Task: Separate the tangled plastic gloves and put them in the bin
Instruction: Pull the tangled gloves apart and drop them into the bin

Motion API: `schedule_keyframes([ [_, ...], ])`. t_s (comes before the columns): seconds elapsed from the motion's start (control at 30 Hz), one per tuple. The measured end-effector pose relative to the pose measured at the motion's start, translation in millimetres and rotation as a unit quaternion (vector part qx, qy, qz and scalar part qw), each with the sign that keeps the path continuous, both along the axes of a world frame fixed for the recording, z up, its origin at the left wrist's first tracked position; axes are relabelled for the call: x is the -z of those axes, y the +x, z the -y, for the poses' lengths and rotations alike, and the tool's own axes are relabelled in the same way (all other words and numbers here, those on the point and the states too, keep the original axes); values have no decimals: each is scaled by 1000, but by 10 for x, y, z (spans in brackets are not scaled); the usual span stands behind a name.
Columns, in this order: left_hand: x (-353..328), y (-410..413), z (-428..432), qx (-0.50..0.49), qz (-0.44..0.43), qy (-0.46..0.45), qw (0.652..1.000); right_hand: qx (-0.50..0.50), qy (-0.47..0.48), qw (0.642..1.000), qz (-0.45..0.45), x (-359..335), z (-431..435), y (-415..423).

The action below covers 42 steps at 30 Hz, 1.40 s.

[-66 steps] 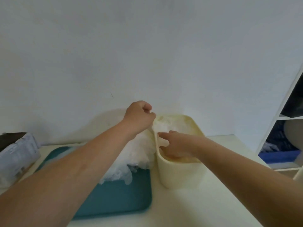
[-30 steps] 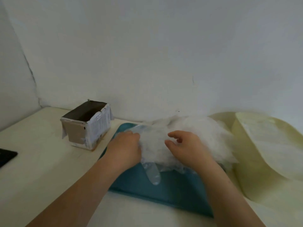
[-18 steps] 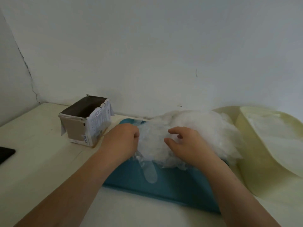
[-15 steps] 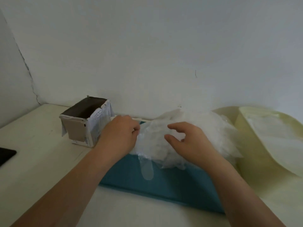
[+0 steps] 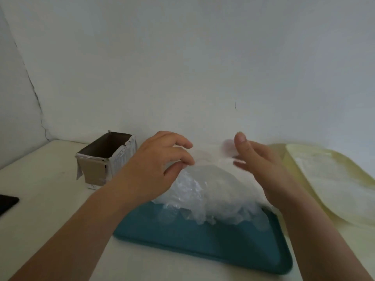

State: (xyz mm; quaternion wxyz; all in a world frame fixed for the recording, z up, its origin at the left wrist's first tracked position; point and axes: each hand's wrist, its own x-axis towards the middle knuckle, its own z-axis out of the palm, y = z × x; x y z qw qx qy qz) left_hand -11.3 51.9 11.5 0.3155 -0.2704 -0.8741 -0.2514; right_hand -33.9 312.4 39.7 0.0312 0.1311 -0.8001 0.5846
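Observation:
A heap of tangled clear plastic gloves lies on a teal tray in the middle of the white table. My left hand hovers over the heap's left top, thumb and fingers pinching a thin glove film that is lifted above the heap. My right hand is at the right top, thumb up on the near side, fingers blurred behind the same film. The cream bin stands at the right, with white gloves inside it.
An open cardboard box stands left of the tray near the wall. A flat black object lies at the left edge. A white wall runs close behind everything.
My view swung left from the bin to the tray. Both hands went from resting on the heap to rising above it, drawing a thin glove film up between them.

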Motion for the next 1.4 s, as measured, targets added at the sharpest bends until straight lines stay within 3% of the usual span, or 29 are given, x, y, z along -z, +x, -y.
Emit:
schedule_keyframes([
  [0.1,-8,27,-25,11,11,6,1000,-107,-37,980,165,9,43,22],
  [0.2,-5,39,-78,33,30,12,999,-186,-45,967,171,122,123,6],
  [0.43,49,44,-52,80,129,14,988,-252,-178,909,280,204,76,-81],
  [0.53,59,21,-12,72,151,3,986,-276,-156,905,283,210,44,-88],
  [0.67,142,-21,-28,51,163,-18,985,-305,-27,926,222,248,79,-55],
  [0.83,188,-6,-200,39,162,0,986,-262,-18,947,188,233,290,45],
  [0.93,210,4,-183,36,199,43,979,-196,-73,960,186,278,330,40],
  [1.0,246,-30,-117,-16,224,122,967,-149,-111,965,185,289,324,23],
  [1.07,321,-97,-2,-103,253,138,952,-117,-136,966,188,306,315,-3],
  [1.17,410,-165,183,-231,348,15,909,-88,-138,968,190,360,349,-63],
  [1.23,463,-178,217,-265,377,-79,884,-74,-133,970,191,403,389,-91],
  [1.33,521,-199,146,-278,365,-120,880,-63,-118,975,179,422,395,-98],
  [1.4,544,-195,112,-267,357,-102,889,-55,-101,978,173,435,411,-74],
])
